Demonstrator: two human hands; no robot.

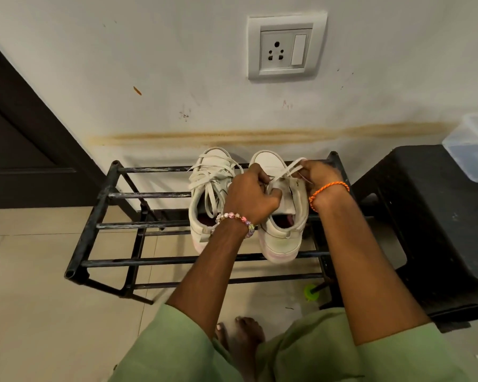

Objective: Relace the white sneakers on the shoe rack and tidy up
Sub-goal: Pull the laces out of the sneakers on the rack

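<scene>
Location: both white sneakers (249, 205) sit on the shoe rack (100, 216).
Left hand (250, 198): fingers curled at right sneaker's (283, 210) tongue.
Right hand (319, 175): pinching lace (291, 168).
Advice: keep lace flat, tension even, eyelets taken in order.

A grey socket plate with a white rocker switch (287, 46) is set in the scuffed white wall (149, 64), which carries a long brownish stain (260, 135) low down and a small orange mark (137, 91) higher up. At the left stands a dark door (17, 150), and at the right a black plastic stool (436, 216) bears a clear lidded container (472, 144) at its far corner. On the beige floor tiles (39, 299) lies a small green object (311, 292), too small to identify.
</scene>
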